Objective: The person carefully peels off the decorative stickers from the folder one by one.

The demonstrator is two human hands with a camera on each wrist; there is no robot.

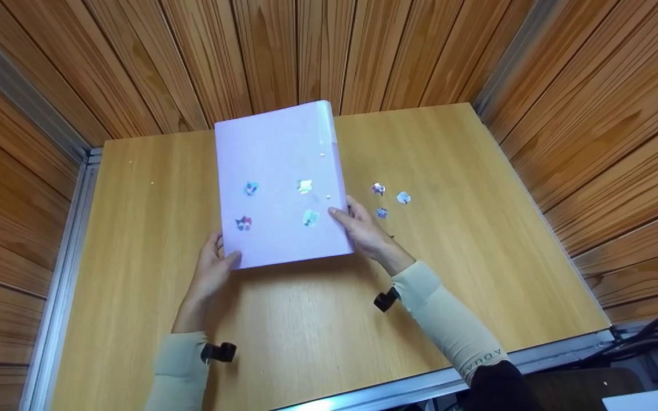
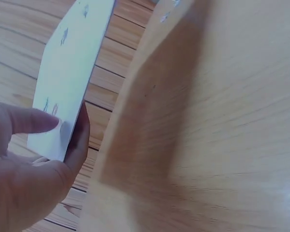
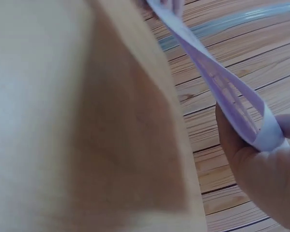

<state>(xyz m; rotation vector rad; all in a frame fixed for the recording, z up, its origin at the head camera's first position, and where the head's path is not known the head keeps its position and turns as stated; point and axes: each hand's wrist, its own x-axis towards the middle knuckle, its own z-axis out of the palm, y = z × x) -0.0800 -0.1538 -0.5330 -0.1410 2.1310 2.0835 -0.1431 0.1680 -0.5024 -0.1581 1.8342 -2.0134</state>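
Note:
Both hands hold a lilac file folder [image 1: 275,151] tilted up above the table. At its lower left corner, the left hand [image 1: 209,271] grips it with the thumb on the front cover and fingers behind. The right hand [image 1: 368,234] grips the spine edge lower right, thumb also in front. Several shiny character stickers, such as a dark-and-pink one [image 1: 243,223] and a pale blue one [image 1: 310,218], are on the lower half of the cover. In the right wrist view, the folder [image 3: 268,128] shows its curved spine and a gap between the covers.
Right of the folder, a few loose stickers [image 1: 403,197] lie on the wooden table [image 1: 466,240]. Wood-plank walls [image 1: 272,51] stand behind and at both sides. A metal rail [image 1: 363,394] runs along the front edge, with black cables [image 1: 654,342] at the lower right.

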